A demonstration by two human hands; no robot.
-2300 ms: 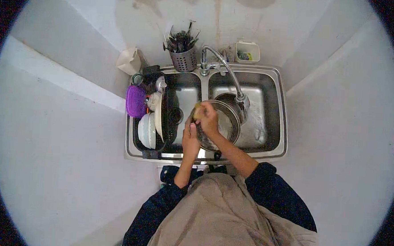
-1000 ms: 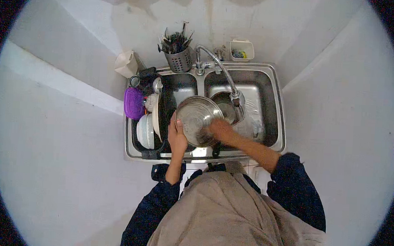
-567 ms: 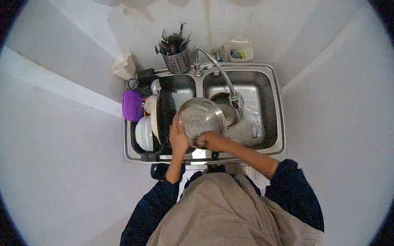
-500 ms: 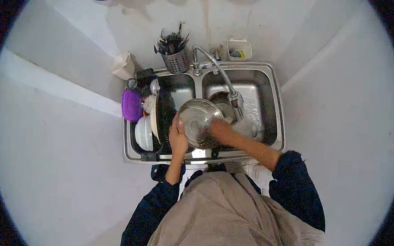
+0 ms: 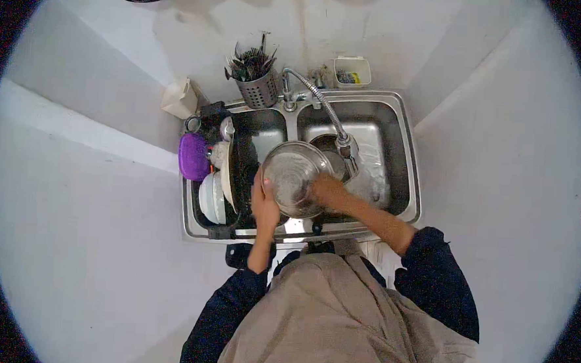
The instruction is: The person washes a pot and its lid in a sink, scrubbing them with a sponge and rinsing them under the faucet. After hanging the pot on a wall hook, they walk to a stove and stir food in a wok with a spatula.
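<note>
A round, shiny bowl (image 5: 294,175) is held over the middle of the double sink, its inside turned up toward me. My left hand (image 5: 263,196) grips its left rim, thumb on the inner side and fingers behind it. Over the right part of the inside lies my right hand (image 5: 327,192), blurred by motion, so I cannot tell whether it holds something. Just beyond the bowl, a flexible faucet (image 5: 332,115) points down into the right basin (image 5: 397,154). Partly covered by the bowl, a round metal pot (image 5: 334,159) stands under the spout.
Left of the bowl, a dish rack holds white bowls (image 5: 211,197), a cream plate (image 5: 228,178) and a purple container (image 5: 193,157). Behind the sink are a perforated utensil holder (image 5: 259,90) and a small white tray (image 5: 353,72) with a sponge. Walls close in on both sides.
My right hand has shifted slightly within the bowl, still blurred. The bowl has tilted and risen a little in view, with my left hand still on its rim.
</note>
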